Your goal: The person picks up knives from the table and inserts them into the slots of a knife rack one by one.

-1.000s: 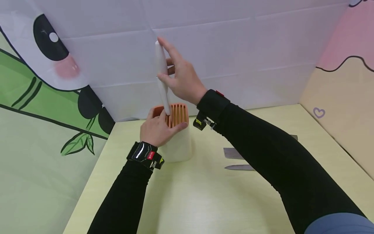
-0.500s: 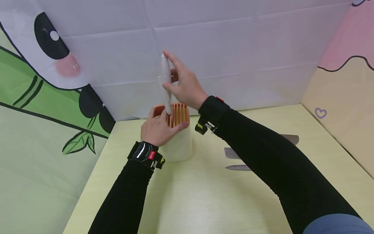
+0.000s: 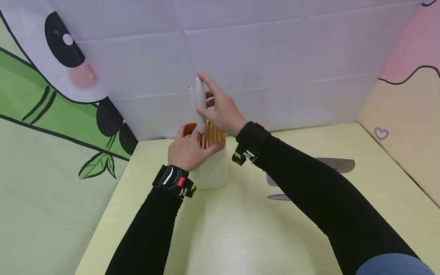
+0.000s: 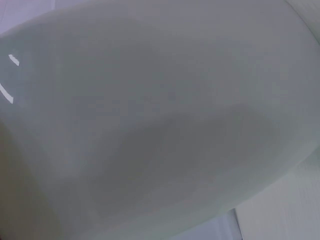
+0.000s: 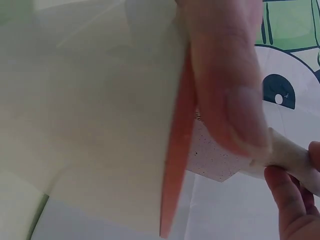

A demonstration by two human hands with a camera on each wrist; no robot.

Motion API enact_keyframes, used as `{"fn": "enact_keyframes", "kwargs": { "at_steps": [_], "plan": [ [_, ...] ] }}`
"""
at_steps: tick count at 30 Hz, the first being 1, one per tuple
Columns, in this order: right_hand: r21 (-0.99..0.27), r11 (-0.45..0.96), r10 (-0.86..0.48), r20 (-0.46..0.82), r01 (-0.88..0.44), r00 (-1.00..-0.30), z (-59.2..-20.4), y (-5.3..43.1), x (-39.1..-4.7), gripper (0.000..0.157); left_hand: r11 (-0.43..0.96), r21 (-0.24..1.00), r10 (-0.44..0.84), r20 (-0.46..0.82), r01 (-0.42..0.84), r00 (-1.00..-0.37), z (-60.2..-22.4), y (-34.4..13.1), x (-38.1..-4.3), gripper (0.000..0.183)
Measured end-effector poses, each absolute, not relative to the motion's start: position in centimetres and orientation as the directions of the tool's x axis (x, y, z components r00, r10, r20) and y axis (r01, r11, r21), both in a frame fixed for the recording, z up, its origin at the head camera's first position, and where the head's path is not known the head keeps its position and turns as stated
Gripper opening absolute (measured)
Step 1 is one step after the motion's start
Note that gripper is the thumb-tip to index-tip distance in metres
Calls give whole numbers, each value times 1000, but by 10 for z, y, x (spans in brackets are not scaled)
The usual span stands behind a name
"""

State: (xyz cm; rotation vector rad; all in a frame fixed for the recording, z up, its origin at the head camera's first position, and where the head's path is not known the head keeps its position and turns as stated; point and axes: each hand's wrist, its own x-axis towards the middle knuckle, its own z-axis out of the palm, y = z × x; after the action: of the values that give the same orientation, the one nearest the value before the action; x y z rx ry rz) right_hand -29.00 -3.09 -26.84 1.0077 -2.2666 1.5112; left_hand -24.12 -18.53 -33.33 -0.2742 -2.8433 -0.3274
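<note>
My left hand (image 3: 188,152) grips the top of a white knife block (image 3: 212,172), its thumb along the front of the orange rim. The slotted insert (image 3: 217,134) shows beside that hand. My right hand (image 3: 223,110) holds a knife by its white handle (image 3: 201,93), upright over the block, with the index finger on the handle's end. In the right wrist view, part of the knife's speckled blade (image 5: 215,157) shows behind the left thumb (image 5: 232,105); the rest is hidden by the block. Another white handle (image 3: 193,97) stands right beside the held one.
On the table (image 3: 240,236), partly covered by my right sleeve, lie a broad blade (image 3: 338,164), a squared blade (image 3: 271,180) and a narrow pointed blade (image 3: 278,197). A printed cloth wall (image 3: 275,57) rises behind the block. The block's pale side (image 4: 165,100) fills the left wrist view.
My right hand has moved down with the knife, whose handle now sits lower beside the other handle. The left hand has stayed on the block.
</note>
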Motion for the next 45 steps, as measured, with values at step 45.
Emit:
{"fn": "enact_keyframes", "kwargs": {
  "at_steps": [45],
  "plan": [
    [-813,228,-396,425,-535,-814,-325,-34,-280,73,953,182,173,322,240,-931,-337,-192,-244,92]
  ]
}}
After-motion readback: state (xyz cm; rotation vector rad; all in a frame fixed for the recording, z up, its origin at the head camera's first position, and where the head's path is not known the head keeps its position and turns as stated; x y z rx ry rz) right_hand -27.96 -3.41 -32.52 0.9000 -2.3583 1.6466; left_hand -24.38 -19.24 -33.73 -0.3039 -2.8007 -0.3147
